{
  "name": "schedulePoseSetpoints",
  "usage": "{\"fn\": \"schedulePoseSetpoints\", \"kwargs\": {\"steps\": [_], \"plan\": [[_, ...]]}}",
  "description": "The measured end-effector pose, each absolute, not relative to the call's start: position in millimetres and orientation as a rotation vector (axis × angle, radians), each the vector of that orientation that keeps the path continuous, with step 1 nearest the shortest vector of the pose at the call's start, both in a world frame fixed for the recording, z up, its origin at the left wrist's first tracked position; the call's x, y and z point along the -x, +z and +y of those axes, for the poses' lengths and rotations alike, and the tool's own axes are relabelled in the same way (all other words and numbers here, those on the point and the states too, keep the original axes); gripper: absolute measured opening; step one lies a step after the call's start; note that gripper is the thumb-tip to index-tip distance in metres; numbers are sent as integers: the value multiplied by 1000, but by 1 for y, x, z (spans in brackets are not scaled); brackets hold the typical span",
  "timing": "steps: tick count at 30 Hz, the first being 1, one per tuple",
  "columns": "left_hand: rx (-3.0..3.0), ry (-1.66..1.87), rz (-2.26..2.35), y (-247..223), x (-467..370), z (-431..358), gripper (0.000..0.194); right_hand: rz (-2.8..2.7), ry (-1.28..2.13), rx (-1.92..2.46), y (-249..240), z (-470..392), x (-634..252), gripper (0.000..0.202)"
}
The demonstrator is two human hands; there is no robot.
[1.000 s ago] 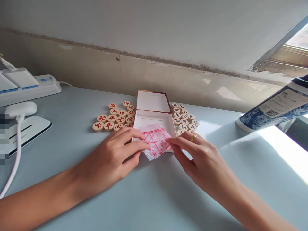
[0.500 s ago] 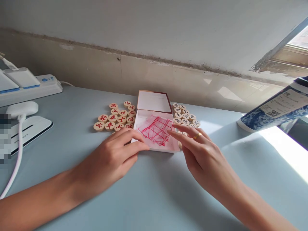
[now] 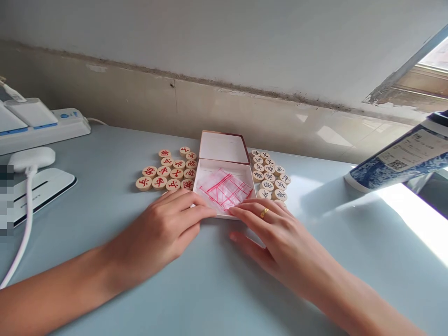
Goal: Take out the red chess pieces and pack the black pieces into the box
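Note:
A white-lined box (image 3: 224, 148) stands with its lid folded back against the table. In its tray lies a folded clear plastic sheet printed with red lines (image 3: 227, 189), probably a chessboard sheet. My left hand (image 3: 171, 219) grips the box at its front left corner, fingers over the rim. My right hand (image 3: 271, 228) reaches over the front right corner, its fingertips at the sheet's near edge and the thumb spread below. Left of the box sit Chinese chess pieces with red characters (image 3: 163, 171); those with black characters (image 3: 269, 177) are on the right, partly hidden by my right hand.
A blue-and-white patterned cup (image 3: 395, 161) leans in from the right. At left are a white power strip (image 3: 73, 122) with plugs, a white cable (image 3: 26, 233) and a flat white device (image 3: 52, 184). A wall (image 3: 210, 102) borders the table's far side.
My right hand has moved left and nearer, from the sheet's right side to its near edge. The sheet lies flatter. My left hand stays at the box corner.

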State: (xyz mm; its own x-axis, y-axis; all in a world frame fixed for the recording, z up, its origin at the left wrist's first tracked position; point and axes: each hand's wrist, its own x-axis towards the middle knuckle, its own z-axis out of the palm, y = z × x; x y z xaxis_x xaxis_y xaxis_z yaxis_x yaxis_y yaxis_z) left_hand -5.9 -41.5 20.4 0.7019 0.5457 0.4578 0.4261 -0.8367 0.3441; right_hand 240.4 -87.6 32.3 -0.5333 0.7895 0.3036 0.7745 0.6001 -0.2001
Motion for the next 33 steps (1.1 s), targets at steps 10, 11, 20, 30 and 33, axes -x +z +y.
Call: {"fn": "schedulePoseSetpoints", "kwargs": {"steps": [10, 11, 20, 30, 33], "plan": [[-2725, 795, 800, 19, 2, -41, 32, -2489, -35, 1240, 30, -89, -237, 43], [-2728, 786, 792, 19, 2, -42, 33, -2498, 8, 1243, 30, -89, -237, 43], [-2795, 732, 732, 20, 6, -43, 41, -2479, 64, 1248, 32, -87, -238, 27], [-2839, 748, 715, 22, 4, -41, 37, -2474, 73, 1240, 30, -86, -242, 20], [-2863, 745, 714, 22, 5, -41, 35, -2481, 80, 1249, 30, -85, -242, 20]]}}
